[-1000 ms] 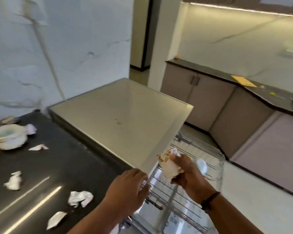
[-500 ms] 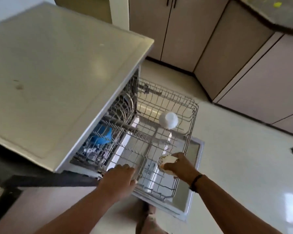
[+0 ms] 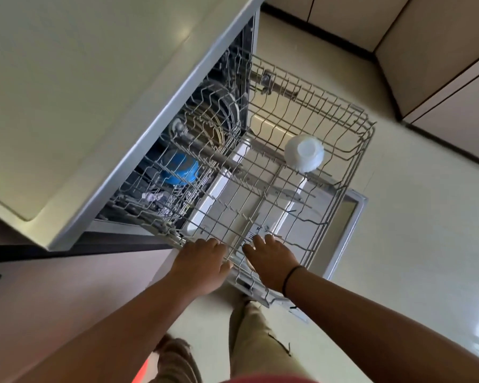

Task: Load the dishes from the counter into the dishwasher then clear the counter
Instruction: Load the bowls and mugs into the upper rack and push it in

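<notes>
The dishwasher [image 3: 94, 78] stands open with its upper wire rack [image 3: 367, 134] pulled out over the lowered door [image 3: 353, 217]. A white bowl [image 3: 304, 153] sits upside down in the rack's far right part. My left hand [image 3: 202, 261] grips the rack's near rim. My right hand [image 3: 271, 261] is palm down over the rack's near corner, covering a small pale cup [image 3: 250, 265] of which only a sliver shows. Deeper inside lie a blue bowl [image 3: 179, 168] and upright plates [image 3: 228, 106].
Beige cabinet fronts [image 3: 440, 64] line the far right wall above a dark plinth. Glossy pale floor [image 3: 412, 244] lies to the right of the door. My legs and feet [image 3: 249, 341] stand right at the door's near corner. The dark counter edge [image 3: 67, 248] runs at left.
My view has tipped down from the counter to the dishwasher. My right hand has lowered the cup from above the rack into its near corner. My left hand stays on the rack rim.
</notes>
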The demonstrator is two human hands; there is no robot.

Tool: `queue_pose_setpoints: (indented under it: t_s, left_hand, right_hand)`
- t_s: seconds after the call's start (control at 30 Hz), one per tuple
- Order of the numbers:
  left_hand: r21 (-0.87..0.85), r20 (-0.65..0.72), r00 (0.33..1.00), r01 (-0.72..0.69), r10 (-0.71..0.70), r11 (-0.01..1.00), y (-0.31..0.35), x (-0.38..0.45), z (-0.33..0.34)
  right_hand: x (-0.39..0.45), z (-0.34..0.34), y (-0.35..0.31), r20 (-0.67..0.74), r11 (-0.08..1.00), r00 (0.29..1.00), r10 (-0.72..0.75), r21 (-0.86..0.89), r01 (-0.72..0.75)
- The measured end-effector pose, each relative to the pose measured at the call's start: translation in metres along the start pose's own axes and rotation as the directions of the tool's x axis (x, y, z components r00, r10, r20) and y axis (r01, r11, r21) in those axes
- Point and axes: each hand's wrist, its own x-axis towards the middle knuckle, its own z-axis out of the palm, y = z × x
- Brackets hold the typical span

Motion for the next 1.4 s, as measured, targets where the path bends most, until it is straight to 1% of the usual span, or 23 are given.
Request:
queue_pose_setpoints:
  t_s: [0.1, 0.2, 0.3, 0.5, 0.6, 0.77, 0.87, 0.93, 1.03, 1.1, 1.17, 1.2, 1.3, 1.33, 1.4]
  left_hand:
    - [-0.01, 0.014, 1.0, 0.022, -0.022, 1.0, -0.003, -0.001, 0.001]
    - [-0.016, 0.002, 1.0, 0.027, -0.027, 0.999, -0.005, -0.004, 0.001]
    - [-0.013, -0.033, 0.999, 0.015, -0.016, 1.0, -0.007, -0.009, 0.001]
    - [0.04, -0.09, 0.994, -0.059, 0.062, 0.997, -0.016, -0.017, 0.009]
    - [0.041, -0.079, 0.991, -0.105, 0.108, 0.994, -0.02, -0.019, 0.014]
    - [0.039, -0.035, 0.987, -0.158, 0.16, 0.987, -0.028, -0.034, 0.007]
    - [0.024, -0.093, 0.983, -0.155, 0.156, 0.988, -0.03, -0.052, -0.012]
    - [-0.014, -0.177, 0.972, -0.161, 0.156, 0.987, -0.035, -0.073, -0.029]
    - [-0.085, -0.377, 0.914, -0.197, 0.151, 0.977, -0.049, -0.117, -0.063]
    - [-0.132, -0.48, 0.871, -0.192, 0.106, 0.972, -0.068, -0.156, -0.08]
    - [-0.141, -0.575, 0.816, -0.163, 0.053, 0.977, -0.095, -0.197, -0.09]
    - [-0.129, -0.624, 0.781, -0.137, 0.026, 0.982, -0.108, -0.215, -0.093]
    - [-0.124, -0.773, 0.628, -0.017, -0.086, 0.992, -0.162, -0.279, -0.088]
    - [-0.142, -0.795, 0.593, 0.027, -0.13, 0.99, -0.181, -0.299, -0.084]
    - [-0.198, -0.804, 0.547, 0.126, -0.234, 0.972, -0.216, -0.334, -0.075]
  right_hand:
    - [0.011, 0.005, 0.002, 0.039, 0.991, 0.994, -0.1, -0.09, 0.103]
    - [0.016, 0.008, 0.0, 0.077, 0.98, 0.986, -0.151, -0.121, 0.159]
    - [0.017, 0.01, -0.003, 0.098, 0.971, 0.979, -0.176, -0.143, 0.189]
    - [0.012, 0.009, 0.003, 0.153, 0.972, 0.975, -0.163, -0.145, 0.185]
    - [0.007, 0.001, 0.006, 0.152, 0.989, 0.983, -0.099, -0.096, 0.114]
    - [-0.001, -0.038, 0.016, 0.072, 0.994, 0.992, 0.105, 0.005, -0.106]
    - [-0.009, -0.078, 0.012, -0.004, 0.984, 0.985, 0.175, -0.011, -0.175]
    - [-0.017, -0.111, -0.003, -0.099, 0.98, 0.976, 0.196, 0.002, -0.197]
    - [-0.029, -0.163, -0.041, -0.268, 0.979, 0.941, 0.205, 0.053, -0.198]
    - [-0.034, -0.195, -0.081, -0.373, 0.978, 0.906, 0.199, 0.131, -0.161]
    - [-0.034, -0.222, -0.127, -0.463, 0.981, 0.87, 0.166, 0.169, -0.098]
    - [-0.033, -0.232, -0.148, -0.496, 0.983, 0.857, 0.141, 0.171, -0.063]
    - [-0.017, -0.259, -0.226, -0.579, 0.987, 0.815, -0.002, 0.13, 0.095]
    - [-0.009, -0.265, -0.253, -0.595, 0.984, 0.802, -0.055, 0.105, 0.145]
    - [0.008, -0.274, -0.305, -0.61, 0.972, 0.78, -0.141, 0.062, 0.225]
